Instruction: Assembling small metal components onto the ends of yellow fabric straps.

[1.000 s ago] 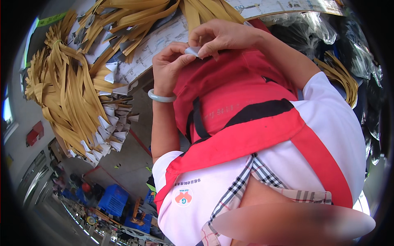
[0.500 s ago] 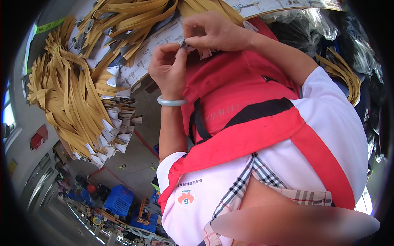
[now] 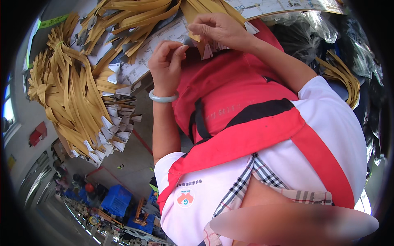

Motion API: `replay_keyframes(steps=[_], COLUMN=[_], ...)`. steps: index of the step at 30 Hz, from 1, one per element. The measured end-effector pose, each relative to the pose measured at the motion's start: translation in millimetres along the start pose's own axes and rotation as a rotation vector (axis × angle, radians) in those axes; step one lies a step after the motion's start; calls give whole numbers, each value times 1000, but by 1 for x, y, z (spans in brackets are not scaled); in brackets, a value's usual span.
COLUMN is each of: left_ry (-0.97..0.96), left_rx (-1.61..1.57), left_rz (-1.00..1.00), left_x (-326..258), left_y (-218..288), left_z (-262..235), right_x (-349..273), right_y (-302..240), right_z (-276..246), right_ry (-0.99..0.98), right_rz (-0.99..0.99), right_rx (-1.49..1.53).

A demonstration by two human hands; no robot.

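My left hand (image 3: pixel 166 67), with a pale bangle on its wrist, is closed, thumb and forefinger pinched at a small dark grey piece (image 3: pixel 188 42). To its right, my right hand (image 3: pixel 219 30) is bent over a bundle of tan strips (image 3: pixel 197 12) at the edge of the white worktable (image 3: pixel 147 51). The undersides of its fingers are hidden, so its grip does not show. White strip ends (image 3: pixel 208 52) stick out below this hand, over my red apron (image 3: pixel 234 82).
Another heap of tan strips (image 3: pixel 135 18) with grey ends lies on the table. A large tied bunch of tan strips (image 3: pixel 69 86) hangs at the left. Clear plastic bags (image 3: pixel 316 30) and looped tan strips (image 3: pixel 342 78) are at the right. Blue crates (image 3: pixel 116 199) stand on the floor.
The two hands have drawn apart from meeting at the small grey piece. My right hand has shifted slightly right and turned over the strips; my left has moved slightly left.
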State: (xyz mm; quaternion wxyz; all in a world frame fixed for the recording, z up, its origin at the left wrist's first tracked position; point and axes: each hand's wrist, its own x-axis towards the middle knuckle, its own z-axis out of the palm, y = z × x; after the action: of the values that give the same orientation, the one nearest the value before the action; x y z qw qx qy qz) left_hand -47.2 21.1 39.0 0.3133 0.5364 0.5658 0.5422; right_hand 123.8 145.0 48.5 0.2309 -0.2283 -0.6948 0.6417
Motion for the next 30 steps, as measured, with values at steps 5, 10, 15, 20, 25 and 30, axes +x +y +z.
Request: replay_keyframes(steps=[5, 10, 15, 20, 25, 30], left_ry=[-2, 120, -53, -60, -63, 704], left_rx=[284, 373, 474, 418, 303, -76], left_rz=[146, 86, 266, 185, 110, 12], left_x=[-6, -10, -2, -8, -8, 18], left_y=[2, 13, 19, 14, 11, 18], left_z=[16, -17, 2, 8, 9, -107], right_x=[1, 6, -11, -12, -12, -15], right_y=[-10, -25, -12, -7, 8, 12], right_z=[-12, -43, 13, 9, -9, -30], right_ry=[125, 113, -70, -87, -71, -25], right_rz=[65, 150, 201, 161, 225, 184], right_rx=[-129, -282, -11, -65, 79, -64])
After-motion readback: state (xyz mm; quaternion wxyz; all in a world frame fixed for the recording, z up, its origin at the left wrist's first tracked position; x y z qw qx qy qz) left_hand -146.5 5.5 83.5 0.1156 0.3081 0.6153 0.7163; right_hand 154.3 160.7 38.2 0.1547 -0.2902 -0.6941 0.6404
